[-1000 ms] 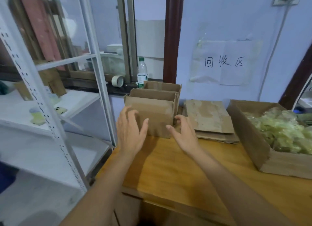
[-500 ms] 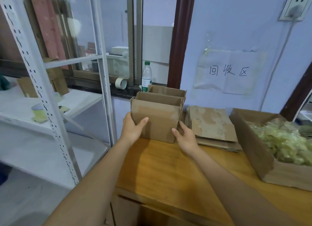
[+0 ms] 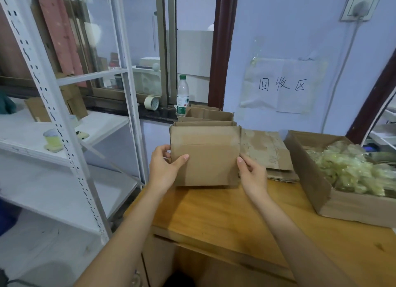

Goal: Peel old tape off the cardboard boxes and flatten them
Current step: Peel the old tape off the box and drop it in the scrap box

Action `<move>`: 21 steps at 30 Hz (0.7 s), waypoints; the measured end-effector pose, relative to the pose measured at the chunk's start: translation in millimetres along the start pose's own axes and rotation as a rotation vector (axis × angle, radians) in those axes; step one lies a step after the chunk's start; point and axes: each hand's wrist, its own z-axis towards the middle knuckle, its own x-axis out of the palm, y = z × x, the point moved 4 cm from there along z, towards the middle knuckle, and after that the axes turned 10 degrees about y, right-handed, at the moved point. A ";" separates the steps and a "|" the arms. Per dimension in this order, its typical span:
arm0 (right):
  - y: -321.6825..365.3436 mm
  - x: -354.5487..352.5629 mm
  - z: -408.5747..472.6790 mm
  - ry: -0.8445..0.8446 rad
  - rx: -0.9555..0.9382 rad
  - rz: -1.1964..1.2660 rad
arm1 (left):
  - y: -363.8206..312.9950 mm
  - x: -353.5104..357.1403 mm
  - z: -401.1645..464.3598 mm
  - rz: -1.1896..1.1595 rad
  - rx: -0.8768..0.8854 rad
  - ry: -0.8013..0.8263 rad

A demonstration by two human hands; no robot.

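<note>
Both hands, left hand [image 3: 165, 168] and right hand [image 3: 252, 175], now grip the front brown cardboard box [image 3: 205, 158], lifted off the wooden desk [image 3: 214, 218]; peeling likely next.

A pale blue wall [image 3: 278, 29] is carrying a socket [image 3: 360, 3] with a grey plug, its white cord [image 3: 342, 59] trailing down. A taped paper sign [image 3: 282, 85] is hanging on the wall beside a dark red post [image 3: 222, 46]. A sliding window [image 3: 137, 40] is sitting left of the post, above a dark sill [image 3: 158, 114]. A white metal shelf [image 3: 64, 126] is standing at the left. A wooden desk [image 3: 225, 218] is occupying the foreground. Soft, even light is filling the room.
</note>
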 end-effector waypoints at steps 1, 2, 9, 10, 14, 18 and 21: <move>1.3 -4.3 -4.5 0.002 -0.006 0.007 | -2.3 2.5 -5.8 -0.015 0.011 -0.004; 2.7 -8.5 -8.7 0.001 -0.014 0.011 | -3.5 5.3 -10.3 -0.031 0.025 -0.007; 12.2 -45.6 -31.7 -0.073 -0.046 0.120 | -29.9 24.7 -44.3 -0.235 0.109 0.066; 13.7 -49.3 -33.5 -0.083 -0.042 0.135 | -32.2 26.3 -47.7 -0.262 0.116 0.079; 19.9 -60.7 -41.6 -0.099 -0.050 0.164 | -35.5 28.3 -56.8 -0.320 0.127 0.152; 26.7 -79.0 -52.5 -0.049 -0.064 0.220 | -39.3 36.5 -63.4 -0.343 0.118 0.217; 22.4 -96.4 -63.5 0.022 -0.101 0.206 | -39.8 47.4 -63.5 -0.376 0.029 0.196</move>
